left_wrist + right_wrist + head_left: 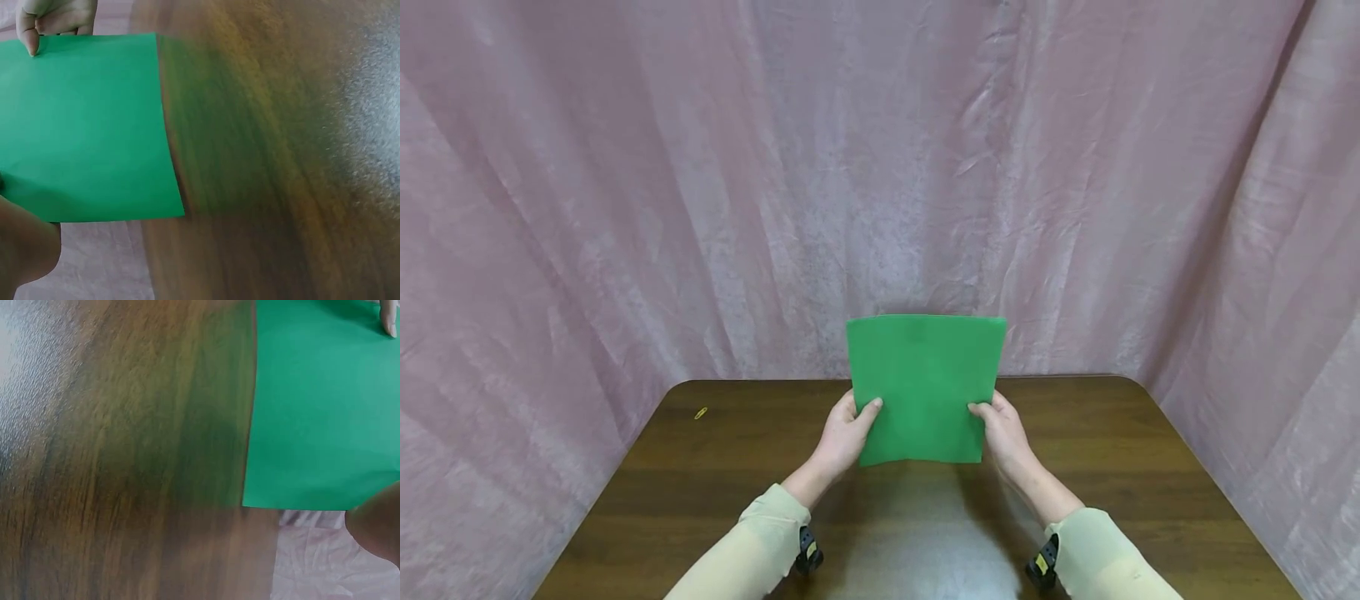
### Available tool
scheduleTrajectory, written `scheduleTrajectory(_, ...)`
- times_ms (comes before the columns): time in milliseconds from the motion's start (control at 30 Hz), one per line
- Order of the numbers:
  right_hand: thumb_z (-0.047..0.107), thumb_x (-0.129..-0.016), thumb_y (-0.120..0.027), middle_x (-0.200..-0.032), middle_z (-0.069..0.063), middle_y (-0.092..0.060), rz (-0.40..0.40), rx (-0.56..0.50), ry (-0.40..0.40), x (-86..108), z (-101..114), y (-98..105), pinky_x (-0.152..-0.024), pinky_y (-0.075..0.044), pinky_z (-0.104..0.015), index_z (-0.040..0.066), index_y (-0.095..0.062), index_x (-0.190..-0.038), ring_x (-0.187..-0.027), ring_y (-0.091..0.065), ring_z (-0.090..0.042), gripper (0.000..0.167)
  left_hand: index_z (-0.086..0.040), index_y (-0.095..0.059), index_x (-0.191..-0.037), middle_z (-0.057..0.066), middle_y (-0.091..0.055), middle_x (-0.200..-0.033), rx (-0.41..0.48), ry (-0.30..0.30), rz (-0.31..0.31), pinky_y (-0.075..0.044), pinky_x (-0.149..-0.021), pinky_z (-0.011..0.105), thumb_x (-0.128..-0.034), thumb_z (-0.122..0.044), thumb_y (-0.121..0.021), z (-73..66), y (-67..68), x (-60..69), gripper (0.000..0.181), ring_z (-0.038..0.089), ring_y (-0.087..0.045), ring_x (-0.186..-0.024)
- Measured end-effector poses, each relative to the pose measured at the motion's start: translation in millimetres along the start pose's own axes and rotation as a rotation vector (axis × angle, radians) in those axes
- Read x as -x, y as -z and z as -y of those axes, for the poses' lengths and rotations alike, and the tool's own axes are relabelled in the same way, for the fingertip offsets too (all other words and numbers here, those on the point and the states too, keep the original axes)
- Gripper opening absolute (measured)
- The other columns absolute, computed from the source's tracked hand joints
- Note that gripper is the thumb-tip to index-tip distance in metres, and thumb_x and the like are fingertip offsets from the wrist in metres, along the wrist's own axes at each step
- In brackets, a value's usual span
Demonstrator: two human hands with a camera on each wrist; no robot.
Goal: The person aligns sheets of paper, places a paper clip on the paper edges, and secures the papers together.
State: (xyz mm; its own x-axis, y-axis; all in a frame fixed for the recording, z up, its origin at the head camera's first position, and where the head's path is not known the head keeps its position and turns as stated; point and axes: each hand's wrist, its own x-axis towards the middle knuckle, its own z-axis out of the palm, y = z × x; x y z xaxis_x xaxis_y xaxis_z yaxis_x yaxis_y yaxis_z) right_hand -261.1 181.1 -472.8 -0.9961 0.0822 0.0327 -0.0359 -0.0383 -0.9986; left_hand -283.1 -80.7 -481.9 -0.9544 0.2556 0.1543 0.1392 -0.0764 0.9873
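Observation:
A green sheet of paper (925,383) is held up above the wooden table, facing me and slightly bowed at its top and bottom edges. My left hand (844,429) grips its left edge, thumb lying on the front and the other fingers behind. At the opposite edge my right hand (1006,429) pinches it the same way. Both wrist views show the green sheet (87,125) (325,412) close up, its lower edge apart from the tabletop. Whether there is more than one sheet, I cannot tell.
A small yellow paper clip (701,413) lies at the back left of the brown wooden table (715,492). Pink curtains (880,167) hang behind the table and along its sides. Light reflects off the tabletop near the front middle.

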Motion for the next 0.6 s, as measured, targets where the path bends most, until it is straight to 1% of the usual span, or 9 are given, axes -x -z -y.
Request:
scheduleTrajectory(100,0.007,-0.102,-0.052,-0.124,-0.012,-0.064,0.025,0.022,-0.001,2.5,6,0,-0.094,-0.051,-0.040,0.001,-0.055,-0.140,-0.107,-0.062,-0.019,0.038,-0.004,-0.052,-0.138,0.017,-0.071,-0.116,-0.014,0.001,-0.002,-0.058,-0.086,0.054,-0.1085,-0.027,-0.055,-5.5,1.7,1.3,0.038,0.034,-0.071,-0.103)
scheduleTrajectory(200,0.010,-0.104,-0.052,-0.123,-0.014,-0.066,0.057,0.061,-0.007,6.5,12,0,-0.088,-0.054,-0.040,0.003,-0.052,-0.142,-0.103,-0.065,-0.022,0.039,-0.005,-0.053,-0.139,0.015,-0.071,-0.115,-0.039,0.013,-0.009,-0.060,-0.083,0.048,-0.1077,-0.028,-0.057,-10.9,3.4,3.4,0.039,0.030,-0.071,-0.099)
scheduleTrajectory(333,0.013,-0.106,-0.052,-0.117,-0.015,-0.068,0.090,0.100,-0.041,14.4,19,0,-0.080,-0.057,-0.040,0.004,-0.050,-0.142,-0.096,-0.068,-0.024,0.038,-0.004,-0.055,-0.137,0.013,-0.072,-0.114,-0.056,0.062,-0.014,-0.059,-0.081,0.041,-0.1070,-0.027,-0.058,-14.6,4.4,9.2,0.038,0.025,-0.070,-0.096)
scheduleTrajectory(433,0.014,-0.106,-0.053,-0.115,-0.015,-0.069,0.105,0.109,-0.061,20.1,21,0,-0.078,-0.058,-0.041,0.006,-0.051,-0.142,-0.094,-0.069,-0.025,0.037,-0.003,-0.055,-0.138,0.013,-0.071,-0.115,-0.049,0.093,-0.008,-0.058,-0.083,0.041,-0.1069,-0.026,-0.058,-14.9,4.6,14.0,0.039,0.024,-0.070,-0.098)
scheduleTrajectory(533,0.015,-0.106,-0.054,-0.113,-0.014,-0.070,0.101,0.121,-0.074,24.4,20,1,-0.076,-0.059,-0.041,0.007,-0.053,-0.141,-0.091,-0.070,-0.025,0.036,-0.002,-0.053,-0.141,0.013,-0.070,-0.118,-0.034,0.124,0.009,-0.057,-0.085,0.041,-0.1069,-0.025,-0.058,-13.2,5.0,18.0,0.041,0.024,-0.069,-0.101)
scheduleTrajectory(600,0.016,-0.105,-0.055,-0.112,-0.015,-0.070,0.101,0.135,-0.079,26.2,17,2,-0.075,-0.059,-0.041,0.006,-0.053,-0.140,-0.090,-0.070,-0.025,0.036,-0.001,-0.053,-0.140,0.012,-0.070,-0.118,-0.027,0.151,0.016,-0.057,-0.085,0.041,-0.1066,-0.024,-0.059,-11.1,5.6,20.3,0.041,0.024,-0.069,-0.101)
